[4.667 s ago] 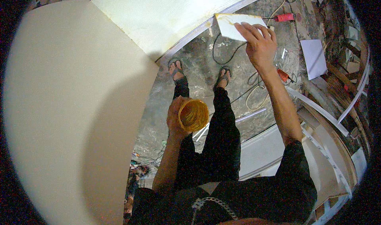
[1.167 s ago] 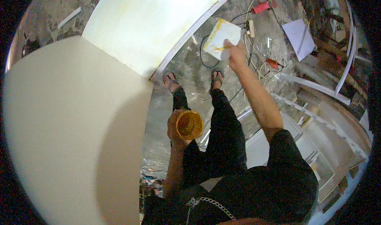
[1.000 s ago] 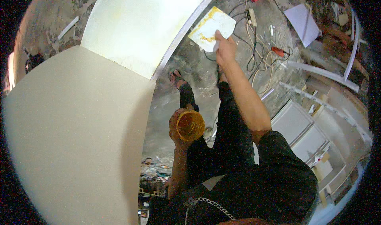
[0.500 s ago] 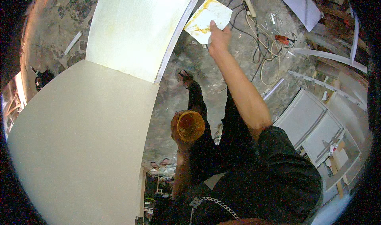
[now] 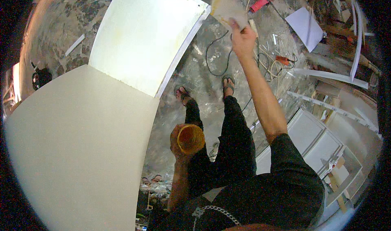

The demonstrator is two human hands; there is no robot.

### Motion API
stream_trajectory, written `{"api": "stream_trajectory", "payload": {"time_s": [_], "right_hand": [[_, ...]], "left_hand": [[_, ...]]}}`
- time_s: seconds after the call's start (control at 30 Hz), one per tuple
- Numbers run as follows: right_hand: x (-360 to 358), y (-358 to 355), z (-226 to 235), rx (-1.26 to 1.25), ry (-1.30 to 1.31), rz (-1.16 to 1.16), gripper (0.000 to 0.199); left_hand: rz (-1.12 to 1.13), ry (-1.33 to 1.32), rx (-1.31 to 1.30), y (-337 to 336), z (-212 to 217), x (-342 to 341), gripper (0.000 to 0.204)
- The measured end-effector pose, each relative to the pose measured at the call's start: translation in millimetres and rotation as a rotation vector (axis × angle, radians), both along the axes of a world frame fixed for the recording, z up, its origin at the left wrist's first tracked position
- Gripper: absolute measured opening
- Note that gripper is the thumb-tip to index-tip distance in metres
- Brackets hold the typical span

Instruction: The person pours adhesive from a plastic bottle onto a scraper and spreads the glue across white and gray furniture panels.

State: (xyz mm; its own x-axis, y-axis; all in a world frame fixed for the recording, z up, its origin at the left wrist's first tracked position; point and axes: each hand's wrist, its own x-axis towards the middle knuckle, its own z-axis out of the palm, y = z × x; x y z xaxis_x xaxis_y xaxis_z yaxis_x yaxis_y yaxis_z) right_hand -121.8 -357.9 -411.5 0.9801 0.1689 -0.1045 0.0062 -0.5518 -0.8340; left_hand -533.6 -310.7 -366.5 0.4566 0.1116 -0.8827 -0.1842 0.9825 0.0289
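Note:
My right hand (image 5: 243, 39) pinches the lower edge of a thin white board (image 5: 229, 9) smeared with yellow, its arm stretched out ahead. The board is blurred by motion and stands just off the far right corner of a panel. Close to my body, my left hand (image 5: 176, 143) is wrapped round an amber-coloured cup (image 5: 191, 139); I look down into its open mouth, and its contents are hard to make out. To the left lie a glossy white panel (image 5: 142, 35) and, meeting its near edge, a larger matt beige panel (image 5: 81, 145).
Tangled cables (image 5: 264, 64), a power strip (image 5: 253, 27) and a red tube-shaped thing (image 5: 259, 4) lie on the stained grey floor. At the right are a white sheet (image 5: 304, 27), long white strips (image 5: 334, 76) and pale framed panels (image 5: 303, 129). My sandalled feet (image 5: 229, 86) stand below.
My right hand has moved to the right with the smeared board. My left hand and the cup sit slightly lower and further left. The view has shifted, and both feet now show.

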Motion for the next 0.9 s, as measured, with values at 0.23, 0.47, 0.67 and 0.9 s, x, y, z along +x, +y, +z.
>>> {"api": "stream_trajectory", "payload": {"time_s": [0.23, 0.47, 0.67, 0.9], "right_hand": [[3.6, 34.1, -17.5, -0.214, -0.698, 0.818, 0.048], [14.2, 40.1, -31.3, -0.356, -0.8, 0.743, 0.06], [6.4, 11.2, -39.0, -0.412, -0.803, 0.828, 0.059], [24.9, -1.4, -18.2, -0.354, -0.802, 0.84, 0.058]], "left_hand": [[-0.1, 0.124, 0.099, -14.7, -18.3, -13.5, 0.043], [-0.407, 0.224, 0.481, -20.6, -18.1, -20.4, 0.042], [-0.788, 0.372, 1.111, -26.3, -34.0, -40.7, 0.042], [-0.958, 0.49, 1.109, -18.3, -9.0, -19.5, 0.044]]}}
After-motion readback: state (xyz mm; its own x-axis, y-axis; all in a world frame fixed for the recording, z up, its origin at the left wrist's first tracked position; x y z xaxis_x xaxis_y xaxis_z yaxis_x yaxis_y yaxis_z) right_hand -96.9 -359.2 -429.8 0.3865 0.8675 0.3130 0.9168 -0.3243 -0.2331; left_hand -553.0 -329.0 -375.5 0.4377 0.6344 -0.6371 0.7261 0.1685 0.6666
